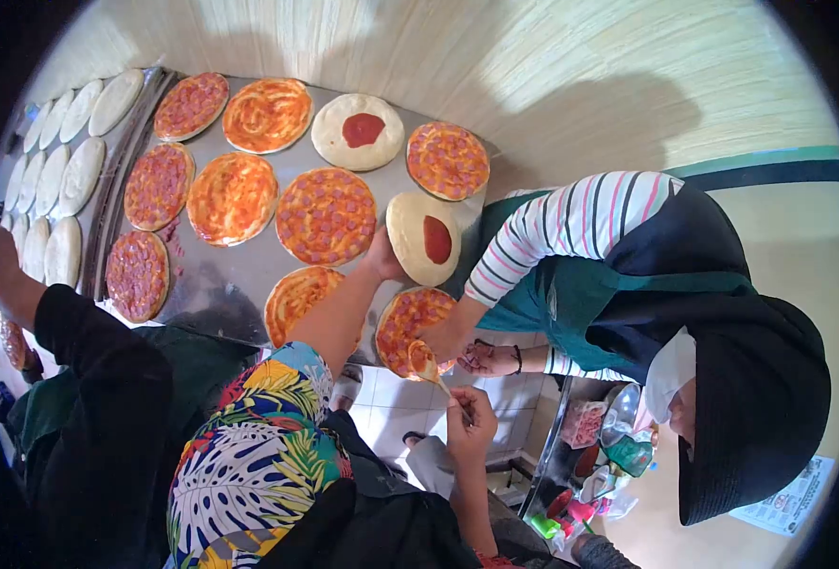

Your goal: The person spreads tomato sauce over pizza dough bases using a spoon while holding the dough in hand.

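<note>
My left hand (385, 258), below the floral sleeve, grips the edge of a pale dough round (405, 239) with an off-centre patch of red sauce. The round is tilted over the metal table. My right hand (472, 419) is closed around the handle of a spoon (423, 362) with red sauce in its bowl. That spoon is in front of a topped pizza (402, 322) at the table's edge. Just above the spoon, a co-worker's hand (446, 332) touches this pizza's topping. Part of a sauced round (291, 296) is hidden behind my left forearm.
Several sauced and topped rounds lie on the metal table (239, 318). Plain dough rounds (80, 175) stand at the far left, near another co-worker's hand (0, 248). A co-worker in striped sleeves (581, 213) leans in from the right. Containers (583, 423) stand at the lower right.
</note>
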### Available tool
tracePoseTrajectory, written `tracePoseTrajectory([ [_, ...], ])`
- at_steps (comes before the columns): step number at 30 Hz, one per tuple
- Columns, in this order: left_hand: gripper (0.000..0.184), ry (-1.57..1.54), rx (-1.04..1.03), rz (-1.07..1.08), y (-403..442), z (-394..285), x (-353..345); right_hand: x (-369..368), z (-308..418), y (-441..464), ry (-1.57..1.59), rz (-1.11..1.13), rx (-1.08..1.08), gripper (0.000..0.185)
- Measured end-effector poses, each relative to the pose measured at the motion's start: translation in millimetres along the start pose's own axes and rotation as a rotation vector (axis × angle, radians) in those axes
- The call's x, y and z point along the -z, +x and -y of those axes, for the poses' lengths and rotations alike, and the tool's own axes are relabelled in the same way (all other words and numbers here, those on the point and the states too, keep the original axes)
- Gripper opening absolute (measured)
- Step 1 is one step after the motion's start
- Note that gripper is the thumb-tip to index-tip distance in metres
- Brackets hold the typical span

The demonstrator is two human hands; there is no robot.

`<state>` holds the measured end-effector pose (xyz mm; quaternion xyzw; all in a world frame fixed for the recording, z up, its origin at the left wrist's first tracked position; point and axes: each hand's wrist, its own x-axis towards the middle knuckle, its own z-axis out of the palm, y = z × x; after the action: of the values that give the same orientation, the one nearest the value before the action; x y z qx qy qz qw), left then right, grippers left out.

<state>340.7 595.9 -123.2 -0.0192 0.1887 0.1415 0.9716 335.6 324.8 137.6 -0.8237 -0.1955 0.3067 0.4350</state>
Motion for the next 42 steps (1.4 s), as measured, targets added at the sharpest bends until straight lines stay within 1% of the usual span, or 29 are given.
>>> tracePoseTrajectory([
  [1,0.073,-0.084,0.053,0.013,7.1,-1.4,7.2,-0.5,2.3,1.7,-0.007,0.004,0.003,0.012],
  [6,0.072,-0.142,0.034,0.073,0.2,2.5,0.2,-5.9,-0.5,3.4,-0.009,0.047,0.007,0.013],
  [9,0.07,-0.179,0.008,0.119,-6.9,6.0,-10.5,-12.2,3.8,10.6,0.051,0.049,0.055,0.01],
  [11,0.07,-0.213,0.001,0.148,-14.7,18.2,-17.5,-13.1,6.4,18.9,-0.124,0.046,0.191,0.011],
  [13,0.069,-0.24,0.0,0.174,-27.4,32.1,-25.7,-14.0,11.3,28.7,-0.167,0.038,0.222,0.013],
  [14,0.068,-0.245,-0.007,0.187,-38.6,31.8,-38.4,-16.4,13.5,36.0,-0.202,0.035,0.26,0.015],
  [15,0.068,-0.25,-0.015,0.185,-49.5,29.9,-51.7,-16.5,13.3,48.3,-0.188,0.044,0.254,0.015],
  [17,0.067,-0.242,-0.039,0.221,-70.2,28.4,-47.0,-22.8,8.6,63.1,-0.277,0.013,0.344,0.014],
  [18,0.067,-0.237,-0.053,0.237,-80.1,26.9,-46.7,-28.0,14.0,66.9,-0.262,0.015,0.358,0.014],
  [20,0.066,-0.228,-0.08,0.269,-104.6,24.4,-50.7,-42.1,24.5,68.0,-0.313,-0.069,0.401,0.012],
  [21,0.066,-0.225,-0.092,0.284,-117.3,24.6,-52.7,-52.0,31.4,63.2,-0.298,-0.069,0.412,0.012],
  [23,0.065,-0.239,-0.113,0.264,-135.5,28.2,-60.6,-60.8,55.0,55.7,-0.401,0.012,0.43,0.013],
  [24,0.064,-0.24,-0.126,0.273,-146.4,28.9,-63.2,-59.7,66.1,41.8,-0.389,0.018,0.437,0.013],
  [26,0.064,-0.237,-0.155,0.299,-170.7,29.0,-66.4,-53.5,83.6,8.3,-0.398,0.241,0.492,0.014],
  [28,0.063,-0.239,-0.185,0.321,-193.6,31.2,-68.5,-32.4,83.5,-2.5,-0.407,0.248,0.547,0.014],
  [30,0.062,-0.253,-0.22,0.343,-214.4,38.8,-73.7,-12.1,89.9,-2.4,-0.433,0.155,0.609,0.014],
  [34,0.06,-0.274,-0.259,0.403,-253.3,62.3,-79.8,-31.2,91.0,-7.1,-0.404,0.106,0.692,0.013],
  [36,0.06,-0.277,-0.293,0.435,-269.7,64.2,-87.0,-46.6,97.4,-25.4,-0.446,0.271,0.758,0.012],
  [37,0.059,-0.276,-0.311,0.447,-280.0,63.7,-89.3,-40.9,107.5,-43.2,-0.403,0.357,0.759,0.011],
  [38,0.059,-0.274,-0.326,0.458,-291.3,63.4,-92.0,-33.4,108.6,-52.6,-0.39,0.365,0.77,0.011],
  [40,0.058,-0.267,-0.353,0.477,-306.2,66.2,-104.2,-7.3,102.7,-55.1,-0.392,0.343,0.909,0.008],
  [41,0.058,-0.219,-0.336,0.453,-316.0,69.1,-115.2,2.3,101.4,-51.3,-0.375,0.325,0.865,0.009],
  [42,0.057,-0.172,-0.318,0.427,-322.9,73.4,-122.0,5.1,102.9,-48.4,-0.374,0.329,0.872,0.009],
])
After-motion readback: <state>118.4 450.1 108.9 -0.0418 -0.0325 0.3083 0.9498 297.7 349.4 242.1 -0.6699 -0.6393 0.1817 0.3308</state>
